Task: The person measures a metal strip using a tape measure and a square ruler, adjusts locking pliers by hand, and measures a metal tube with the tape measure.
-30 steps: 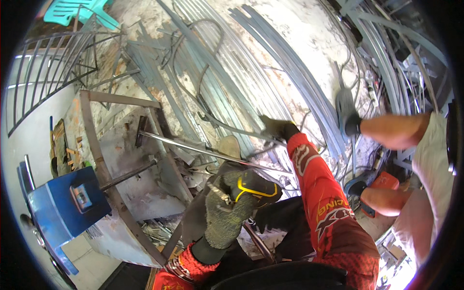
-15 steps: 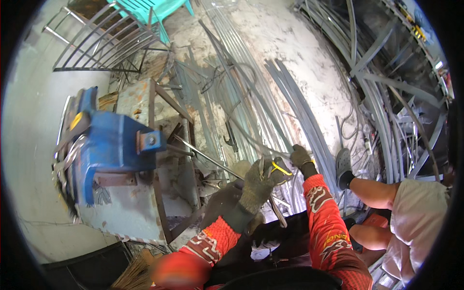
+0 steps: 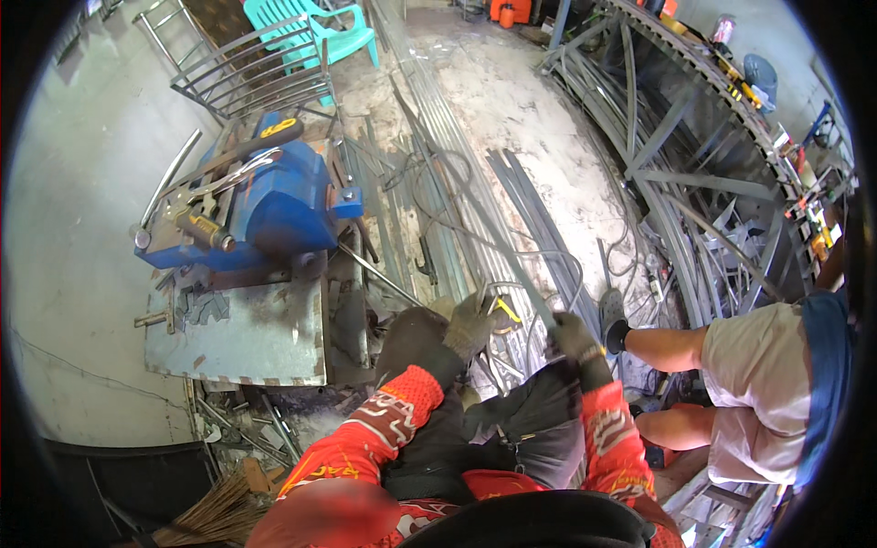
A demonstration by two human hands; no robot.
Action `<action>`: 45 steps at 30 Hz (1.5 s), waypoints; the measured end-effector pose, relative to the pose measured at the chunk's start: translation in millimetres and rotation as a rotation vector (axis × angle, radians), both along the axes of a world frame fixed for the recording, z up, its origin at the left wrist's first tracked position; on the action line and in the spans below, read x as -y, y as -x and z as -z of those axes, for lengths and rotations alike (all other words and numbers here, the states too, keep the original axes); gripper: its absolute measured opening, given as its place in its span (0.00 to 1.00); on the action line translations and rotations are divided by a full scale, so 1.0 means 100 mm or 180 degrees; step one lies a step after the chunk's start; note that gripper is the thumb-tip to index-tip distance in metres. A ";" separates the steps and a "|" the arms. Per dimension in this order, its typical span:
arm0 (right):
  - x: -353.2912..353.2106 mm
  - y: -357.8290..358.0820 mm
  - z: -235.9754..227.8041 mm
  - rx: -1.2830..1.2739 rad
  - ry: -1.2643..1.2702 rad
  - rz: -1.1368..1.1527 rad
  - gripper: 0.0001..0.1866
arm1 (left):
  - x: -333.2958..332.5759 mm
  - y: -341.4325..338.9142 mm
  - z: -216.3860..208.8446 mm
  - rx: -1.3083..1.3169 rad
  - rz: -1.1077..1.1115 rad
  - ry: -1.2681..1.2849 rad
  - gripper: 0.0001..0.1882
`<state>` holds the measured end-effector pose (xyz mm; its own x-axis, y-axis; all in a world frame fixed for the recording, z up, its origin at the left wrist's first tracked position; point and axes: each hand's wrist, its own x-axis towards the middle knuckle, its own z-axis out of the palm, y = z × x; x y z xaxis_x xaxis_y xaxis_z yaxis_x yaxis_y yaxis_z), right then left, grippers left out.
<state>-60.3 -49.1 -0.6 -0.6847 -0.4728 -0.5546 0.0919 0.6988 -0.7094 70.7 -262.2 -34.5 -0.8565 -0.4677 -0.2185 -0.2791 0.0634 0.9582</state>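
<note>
Carelessly swung, the flat bar [image 3: 525, 279] in our closed right hand [image 3: 577, 336] could hit the shoe [image 3: 611, 315] at that hand's two o'clock; our left hand [image 3: 469, 331]: grip unclear.

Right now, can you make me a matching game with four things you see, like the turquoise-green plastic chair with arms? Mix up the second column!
Column one
1. turquoise-green plastic chair with arms
2. bulky blue metal device
3. bundle of brown straw bristles
4. right hand in a greyish glove

Column two
A. low down at the picture's left
B. at the near end of a long flat grey metal strip
C. near the picture's top edge
D. has hand tools lying on top

Right pairs: 1-C, 2-D, 3-A, 4-B
</note>
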 end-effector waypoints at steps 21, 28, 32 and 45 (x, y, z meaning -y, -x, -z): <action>-2.46 -1.62 -0.31 -0.2889 -0.0502 -0.0700 0.12 | 0.51 -0.77 0.96 0.0148 -0.0084 0.0139 0.19; -2.24 -1.80 -1.12 -0.2709 -0.0414 0.0215 0.22 | 0.32 -0.65 0.91 -0.0080 -0.0195 -0.0910 0.20; -2.41 -2.10 -1.03 -0.2444 -0.0874 0.0344 0.21 | 0.04 -0.63 0.68 0.0088 -0.0237 -0.0944 0.16; -0.08 -1.11 0.22 -0.2118 -0.0964 -0.0125 0.29 | -0.43 -0.99 0.25 -0.0333 0.0070 -0.1349 0.25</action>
<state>51.2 -40.6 -22.6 -0.9080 -0.3958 -0.1372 -0.3203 0.8671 -0.3816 169.9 -218.8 -59.5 -0.8929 -0.3368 -0.2988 -0.1821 -0.3368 0.9238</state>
